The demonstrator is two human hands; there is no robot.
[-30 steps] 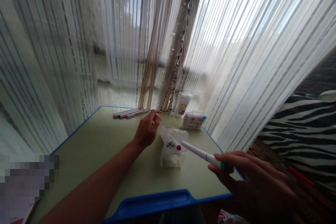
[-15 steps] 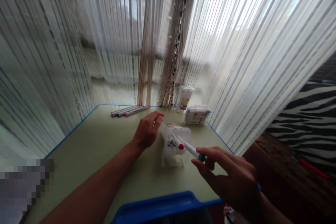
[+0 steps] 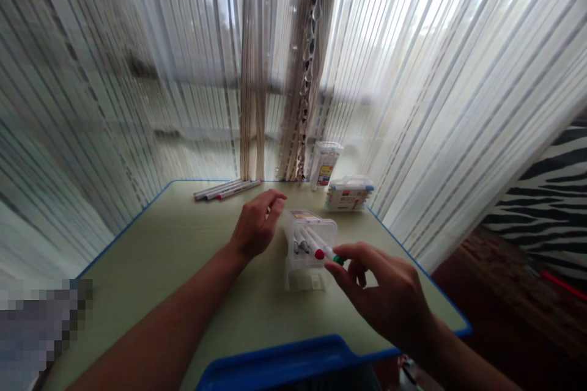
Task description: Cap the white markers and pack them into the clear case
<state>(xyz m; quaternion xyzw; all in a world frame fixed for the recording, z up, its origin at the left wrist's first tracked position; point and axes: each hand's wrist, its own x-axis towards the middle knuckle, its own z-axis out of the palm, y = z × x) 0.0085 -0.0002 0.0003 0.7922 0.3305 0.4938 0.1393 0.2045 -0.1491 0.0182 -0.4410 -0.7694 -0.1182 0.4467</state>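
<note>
A clear plastic marker case [image 3: 331, 227] lies on the table with its open end towards me. White markers [image 3: 303, 238] are inside, one with a red end [image 3: 320, 254] sticking out. My right hand [image 3: 380, 284] pinches a white marker by its green end [image 3: 338, 259] between thumb and fingertips; most of that marker is in the case opening. My left hand [image 3: 257, 223] is at the left rear of the case, its fingers curled against that side. The exact contact of the left fingertips is hard to see.
Several loose markers [image 3: 227, 189] lie at the table's back left. At the back right, one upright clear case [image 3: 325, 165] stands behind a filled marker box [image 3: 349, 195]. The table [image 3: 183, 244] has a blue edge and a blue front tray [image 3: 279, 357]. String curtains [image 3: 197, 73] hang behind.
My right hand has moved left and inward, sliding the green-ended marker deeper into the case. My left hand stays beside the case. The view has shifted slightly.
</note>
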